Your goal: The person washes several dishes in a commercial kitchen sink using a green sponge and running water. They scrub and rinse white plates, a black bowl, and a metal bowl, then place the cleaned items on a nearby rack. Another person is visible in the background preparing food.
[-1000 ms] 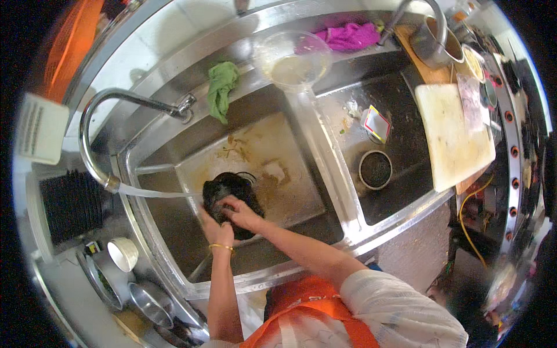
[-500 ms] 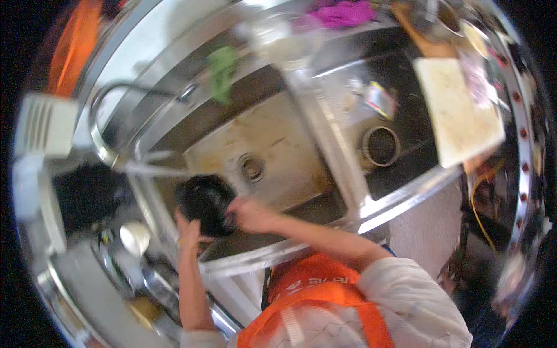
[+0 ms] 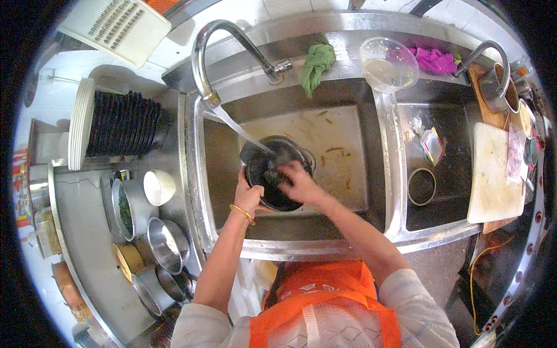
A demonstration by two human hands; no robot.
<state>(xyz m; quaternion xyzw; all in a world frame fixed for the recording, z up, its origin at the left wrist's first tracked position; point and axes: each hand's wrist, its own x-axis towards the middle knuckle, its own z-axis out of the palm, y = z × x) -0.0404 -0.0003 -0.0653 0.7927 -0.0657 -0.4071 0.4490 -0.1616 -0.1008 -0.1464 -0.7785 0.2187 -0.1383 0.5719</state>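
A round black pot (image 3: 272, 199) with a stubby side handle is over the left sink basin (image 3: 365, 156), tilted slightly. My left hand (image 3: 248, 196) grips its near-left rim, thumb over the edge. Inside the pot, my right hand (image 3: 300, 184) is smeared by motion; whether it holds anything cannot be made out. A stream of water (image 3: 239, 129) from the curved metal faucet (image 3: 201, 64) runs into the pot. Brown scraps lie on the wet basin floor beside it.
A green cloth (image 3: 317, 66), a clear plastic bowl (image 3: 387, 68) and a purple cloth (image 3: 434, 60) sit on the back ledge. The right basin holds a round container (image 3: 422, 187). Beyond it is a cutting board (image 3: 493, 180). Stacked black plates (image 3: 122, 124) and metal bowls (image 3: 168, 246) stand left.
My view has swung, and the sink appears more level and farther right. My right hand has moved from the pot's right rim into its inside. The left hand still holds the pot.
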